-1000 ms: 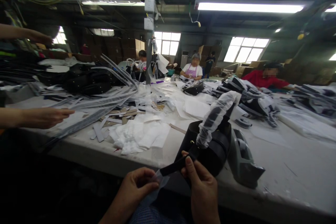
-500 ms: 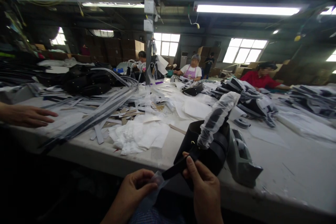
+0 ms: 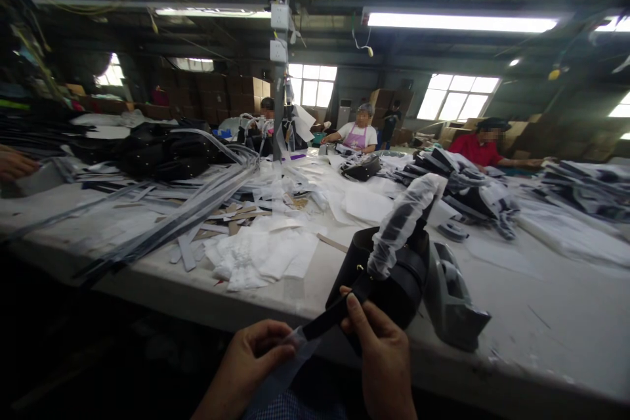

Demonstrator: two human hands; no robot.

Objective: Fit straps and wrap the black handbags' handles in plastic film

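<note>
Strap (image 3: 323, 319) is pinched between thumb and forefinger of my right hand (image 3: 381, 349); my left hand (image 3: 253, 353), likewise pinched, grips translucent film (image 3: 301, 357) at its end. Black bag (image 3: 406, 294) rests on the bench (image 3: 566, 298) just beyond.

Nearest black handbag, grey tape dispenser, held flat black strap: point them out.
Nearest black handbag (image 3: 401, 292), head view: main body.
Grey tape dispenser (image 3: 453, 312), head view: lower body.
Held flat black strap (image 3: 323, 320), head view: bare stretch.

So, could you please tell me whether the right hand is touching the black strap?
Touching. The head view shows the right hand pinching the black strap between thumb and fingers, with no gap visible there.
</note>
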